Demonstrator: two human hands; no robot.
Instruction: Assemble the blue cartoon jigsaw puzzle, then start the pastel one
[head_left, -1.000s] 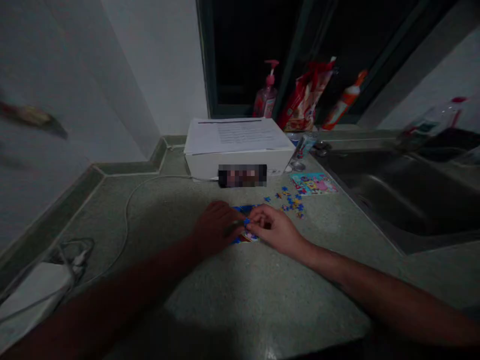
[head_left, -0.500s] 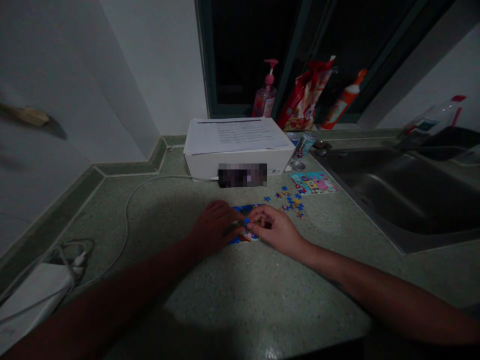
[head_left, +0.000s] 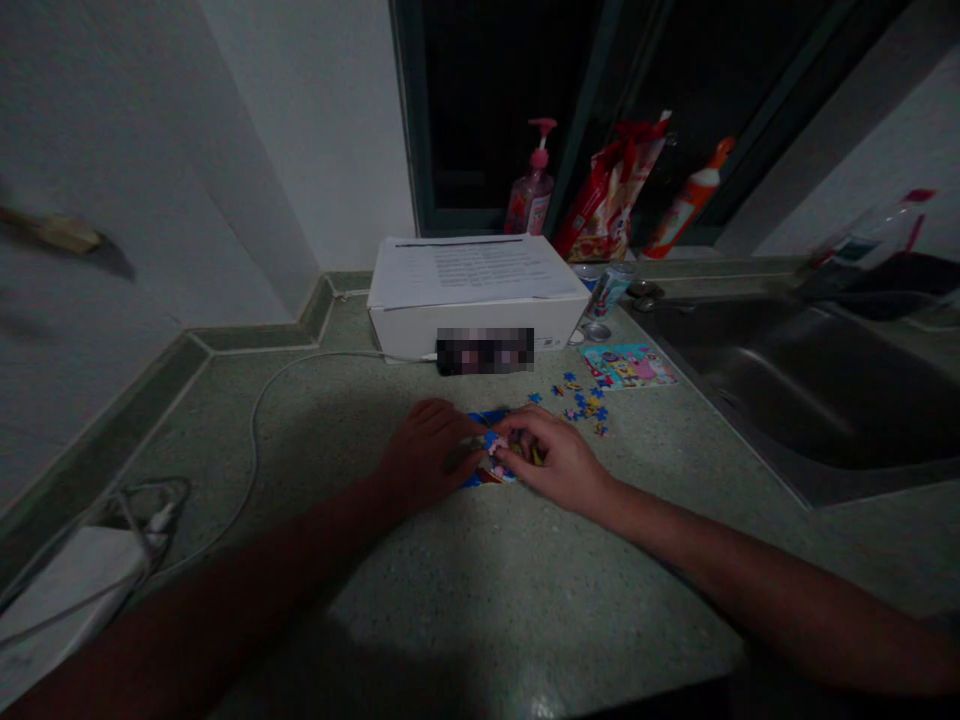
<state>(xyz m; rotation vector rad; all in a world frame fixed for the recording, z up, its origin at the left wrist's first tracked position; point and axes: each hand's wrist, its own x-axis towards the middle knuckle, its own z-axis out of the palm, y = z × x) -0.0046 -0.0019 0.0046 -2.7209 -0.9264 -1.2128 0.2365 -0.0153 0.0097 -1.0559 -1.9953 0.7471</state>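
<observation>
A small blue and pink jigsaw piece [head_left: 493, 442] is between the fingertips of both hands. My right hand [head_left: 559, 455] pinches it from the right with thumb and index finger. From the left, my left hand [head_left: 427, 455] closes its thumb and fingers at the piece's other edge; part of its grip is hidden. Under the hands lies a blue puzzle board [head_left: 484, 480] with colourful printing, mostly covered. Several loose jigsaw pieces [head_left: 581, 405] are scattered just beyond my right hand.
A colourful picture card [head_left: 630, 366] lies near the sink [head_left: 750, 430]. Behind the hands, a phone [head_left: 484, 352] leans on a white box [head_left: 480, 275]. Its cable [head_left: 253, 440] curves along the left. A can [head_left: 611, 290] stands beside the box.
The piece between the fingertips has turned or shifted slightly, so more pink shows. My right hand has moved a little; my left hand stays nearly in place.
</observation>
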